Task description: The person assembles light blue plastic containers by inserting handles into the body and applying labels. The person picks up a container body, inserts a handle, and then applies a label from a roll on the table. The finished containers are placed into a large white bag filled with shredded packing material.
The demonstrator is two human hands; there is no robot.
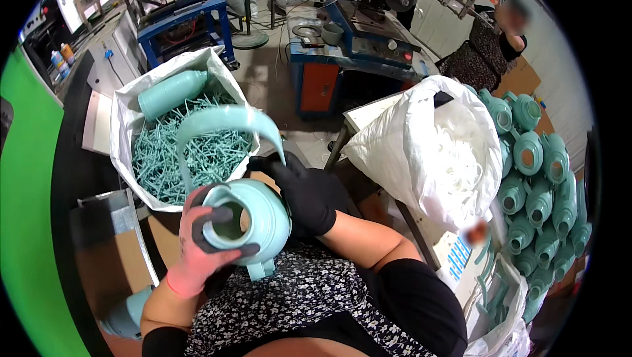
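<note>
Left hand [204,242], in a pink glove with dark fingertips, is raised in front of the chest, fingers curled and clamped around the open mouth of a pale green plastic jug [253,219]. Right hand [304,194], in a black glove, comes in from the right, forearm bent across the body; fingers closed against the jug's far side at the base of its curved handle [220,122]. The handle arcs above a white sack of green plastic offcuts [164,153].
</note>
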